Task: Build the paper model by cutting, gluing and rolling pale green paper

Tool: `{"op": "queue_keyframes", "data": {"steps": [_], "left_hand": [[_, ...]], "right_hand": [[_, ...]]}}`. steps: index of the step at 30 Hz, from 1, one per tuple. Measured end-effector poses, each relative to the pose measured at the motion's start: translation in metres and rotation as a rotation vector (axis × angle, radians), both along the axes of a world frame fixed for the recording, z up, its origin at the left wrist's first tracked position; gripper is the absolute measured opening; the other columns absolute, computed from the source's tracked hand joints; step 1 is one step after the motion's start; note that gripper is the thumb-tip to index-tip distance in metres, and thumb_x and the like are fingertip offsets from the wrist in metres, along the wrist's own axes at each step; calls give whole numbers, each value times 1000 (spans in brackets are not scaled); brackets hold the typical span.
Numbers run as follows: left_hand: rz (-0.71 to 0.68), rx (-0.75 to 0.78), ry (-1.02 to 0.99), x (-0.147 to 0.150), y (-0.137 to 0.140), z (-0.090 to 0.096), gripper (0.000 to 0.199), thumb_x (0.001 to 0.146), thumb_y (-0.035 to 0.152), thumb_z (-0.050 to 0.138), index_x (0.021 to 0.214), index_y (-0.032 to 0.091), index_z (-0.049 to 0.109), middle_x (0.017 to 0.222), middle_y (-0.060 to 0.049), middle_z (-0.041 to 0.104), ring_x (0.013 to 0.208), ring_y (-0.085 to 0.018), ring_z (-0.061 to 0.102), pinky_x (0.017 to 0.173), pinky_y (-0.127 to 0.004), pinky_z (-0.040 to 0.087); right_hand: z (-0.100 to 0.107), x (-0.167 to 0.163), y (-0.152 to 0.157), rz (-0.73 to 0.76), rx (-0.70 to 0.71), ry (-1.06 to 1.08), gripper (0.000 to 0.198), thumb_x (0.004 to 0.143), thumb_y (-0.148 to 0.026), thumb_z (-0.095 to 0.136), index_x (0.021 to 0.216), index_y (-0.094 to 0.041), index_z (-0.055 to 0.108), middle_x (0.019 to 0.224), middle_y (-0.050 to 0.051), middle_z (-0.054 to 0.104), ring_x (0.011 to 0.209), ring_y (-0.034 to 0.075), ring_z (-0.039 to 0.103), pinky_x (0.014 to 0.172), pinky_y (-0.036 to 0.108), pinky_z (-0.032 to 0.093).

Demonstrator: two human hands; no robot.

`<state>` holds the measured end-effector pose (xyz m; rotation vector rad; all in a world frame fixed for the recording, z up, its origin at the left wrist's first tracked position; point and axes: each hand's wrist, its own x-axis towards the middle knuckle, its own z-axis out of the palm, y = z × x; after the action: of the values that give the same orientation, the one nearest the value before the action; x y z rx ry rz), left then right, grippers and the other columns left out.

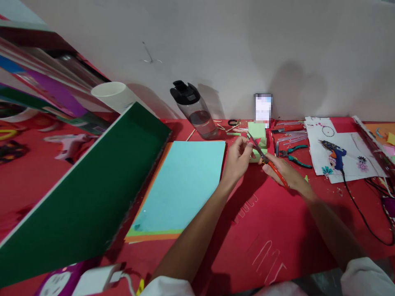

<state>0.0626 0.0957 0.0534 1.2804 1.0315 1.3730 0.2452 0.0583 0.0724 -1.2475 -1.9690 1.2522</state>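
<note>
"Red covering (pixel 265 218) spreads beneath both forearms, with a pale wall (pixel 216 33) beyond the hands. Where are the scissors?"

"Between the two hands. The right hand (pixel 285 168) is curled around their orange handles, and the left hand (pixel 237 158) pinches a small red piece (pixel 257 141) between thumb and fingers, right at the blades."

"Why hold it so close?"

"Probably to keep something that small steady against the metal. I can't tell how far apart the blades are."

"Which way do they point?"

"Their long axis runs aslant: tips away from the body and toward the left hand, handles back toward the right forearm."

"And around them?"

"A light green block (pixel 256 129) sits just beyond the fingers, and a lit phone (pixel 263 109) stands behind it, perhaps propped up so the screen faces the person. Right of the right hand lie teal-handled pliers (pixel 299 162), then a blue glue gun (pixel 339 156) on white sheets, maybe to shield the covering."

"Left of the left hand?"

"Blue paper (pixel 185 181) on a stack, a bottle (pixel 199 113) past its far edge, and farther left a tilted green board (pixel 92 189)."
</note>
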Motion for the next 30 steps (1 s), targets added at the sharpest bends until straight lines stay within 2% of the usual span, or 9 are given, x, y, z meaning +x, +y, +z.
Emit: {"op": "queue_keyframes", "data": {"steps": [8, 21, 30], "left_hand": [[-1, 21, -13, 1, 2, -4, 18, 96, 26, 58, 80, 22, 52, 67, 5, 53, 58, -10, 55, 59, -23, 46], [-8, -3, -28, 0, 2, -4, 20, 97, 27, 58, 79, 22, 51, 67, 5, 52, 58, -10, 54, 60, -23, 47], [-6, -22, -36, 0, 2, -3, 20, 96, 27, 59, 78, 22, 51, 64, 5, 52, 57, -10, 55, 60, -24, 46]], "right_hand": [[2, -2, -1, -21, -41, 21, 36, 103, -58, 56, 104, -22, 58, 77, -4, 55, 61, 12, 45, 61, 26, 38], [-9, 0, 1, -16, -9, 29, 36, 103, -58, 55, 104, -22, 59, 74, -5, 54, 58, 11, 44, 59, 25, 36], [-5, -1, 0, -32, 4, 12, 40, 102, -62, 55, 103, -22, 60, 74, -4, 54, 58, 11, 44, 60, 25, 36]]}}
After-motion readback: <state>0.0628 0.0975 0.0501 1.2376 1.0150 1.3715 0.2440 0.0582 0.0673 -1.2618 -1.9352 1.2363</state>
